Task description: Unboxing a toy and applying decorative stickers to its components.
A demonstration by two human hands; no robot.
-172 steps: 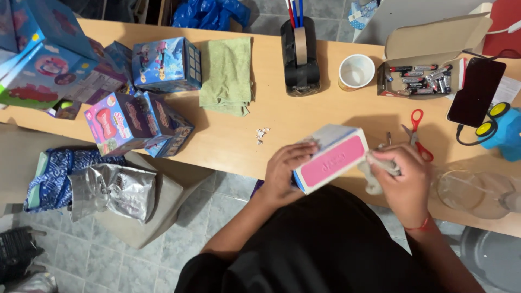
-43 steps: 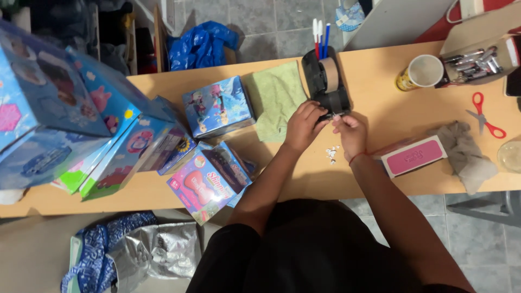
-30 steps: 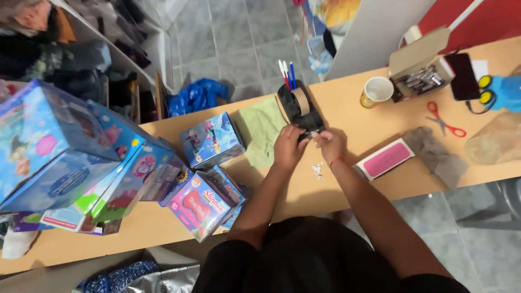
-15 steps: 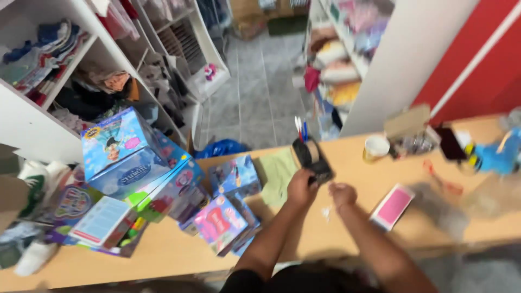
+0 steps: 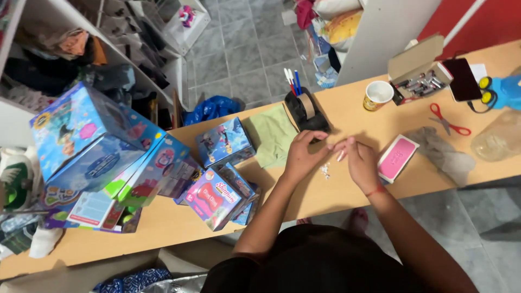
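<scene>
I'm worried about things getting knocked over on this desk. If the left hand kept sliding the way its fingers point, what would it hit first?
Most likely the black tape dispenser: the left hand points up the table towards its base, fingertips just short of it. Depth is hard to judge from above.

Single head-worn view, high above the wooden table (image 5: 347, 190), angled steeply down, floor and shelves beyond.

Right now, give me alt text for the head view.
A person's left hand and right hand meet beside a black tape dispenser on a long wooden table, with a pink rectangular box, red-handled scissors and colourful toy boxes around.
</scene>
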